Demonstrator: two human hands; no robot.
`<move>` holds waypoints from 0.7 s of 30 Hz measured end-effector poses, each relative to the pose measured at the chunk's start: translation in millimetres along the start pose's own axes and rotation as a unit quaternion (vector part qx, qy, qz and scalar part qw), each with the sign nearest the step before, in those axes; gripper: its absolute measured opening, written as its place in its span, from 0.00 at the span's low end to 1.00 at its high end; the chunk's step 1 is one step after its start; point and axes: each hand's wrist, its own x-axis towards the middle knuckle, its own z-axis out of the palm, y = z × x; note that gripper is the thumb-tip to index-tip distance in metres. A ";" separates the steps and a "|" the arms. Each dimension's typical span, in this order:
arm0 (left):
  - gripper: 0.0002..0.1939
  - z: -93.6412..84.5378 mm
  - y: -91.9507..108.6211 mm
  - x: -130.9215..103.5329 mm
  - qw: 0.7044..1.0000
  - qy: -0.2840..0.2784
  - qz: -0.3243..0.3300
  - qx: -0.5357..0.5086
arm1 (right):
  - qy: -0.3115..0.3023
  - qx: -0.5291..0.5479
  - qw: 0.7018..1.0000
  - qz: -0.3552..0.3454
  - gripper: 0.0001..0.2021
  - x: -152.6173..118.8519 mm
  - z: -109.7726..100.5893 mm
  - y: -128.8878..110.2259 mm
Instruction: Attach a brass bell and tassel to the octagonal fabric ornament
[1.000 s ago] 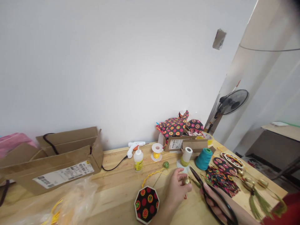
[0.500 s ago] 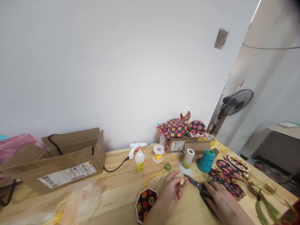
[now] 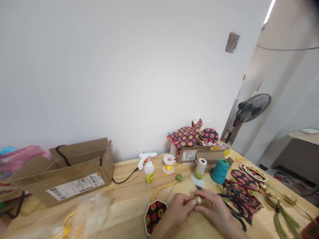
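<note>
One gold bell (image 3: 198, 200) — between left fingers (image 3: 189, 204) and right fingers (image 3: 208, 196), both closed snugly on it

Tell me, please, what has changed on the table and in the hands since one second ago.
The right hand has let go of the black-handled scissors, now lying on the table, and moved left to the gold bell. The left hand still holds that bell. The patterned octagonal piece, glue bottle and teal thread cone stayed put.
</note>
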 end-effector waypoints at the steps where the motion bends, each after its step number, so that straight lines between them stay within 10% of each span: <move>1: 0.11 -0.9 -2.5 -0.6 0.999 0.018 0.012 0.038 | 0.001 0.000 1.000 -0.004 0.12 -1.4 -0.9 -0.1; 21: 0.13 6.5 -9.9 -1.7 0.980 0.052 0.073 0.179 | 0.081 0.085 0.991 -0.066 0.15 -15.8 11.9 12.5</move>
